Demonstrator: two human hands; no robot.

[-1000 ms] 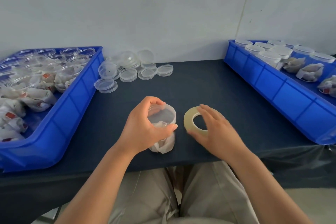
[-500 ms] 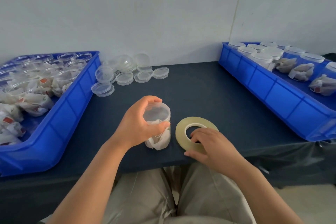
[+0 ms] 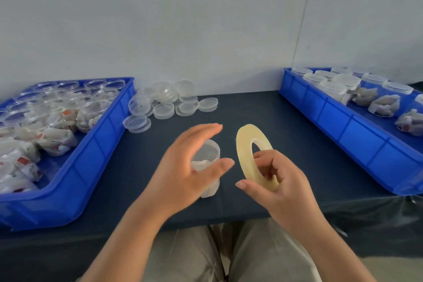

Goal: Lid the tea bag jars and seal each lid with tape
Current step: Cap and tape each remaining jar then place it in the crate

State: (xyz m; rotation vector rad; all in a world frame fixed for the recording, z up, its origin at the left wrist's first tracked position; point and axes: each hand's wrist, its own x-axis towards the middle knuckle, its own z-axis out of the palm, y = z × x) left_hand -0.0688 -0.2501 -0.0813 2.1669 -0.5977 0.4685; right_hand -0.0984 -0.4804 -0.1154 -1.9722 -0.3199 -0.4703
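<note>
Two hands work at centre frame: with the right hand point(image 3: 279, 181) gripping the upright tape roll point(image 3: 246, 144) by its lower rim and the left hand point(image 3: 183, 167) spread open over the jar point(image 3: 207, 152) on the table point(image 3: 286, 126), I would first find the tape's loose end, then steady the jar.

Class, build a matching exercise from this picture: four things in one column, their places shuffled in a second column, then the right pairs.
Things:
1 tape roll
2 loose lids
3 lidded jars
4 open jars

Places:
A in the left bin
B in the right hand
C on the table, at the back
D in the right bin

Pairs: 1-B, 2-C, 3-D, 4-A
</note>
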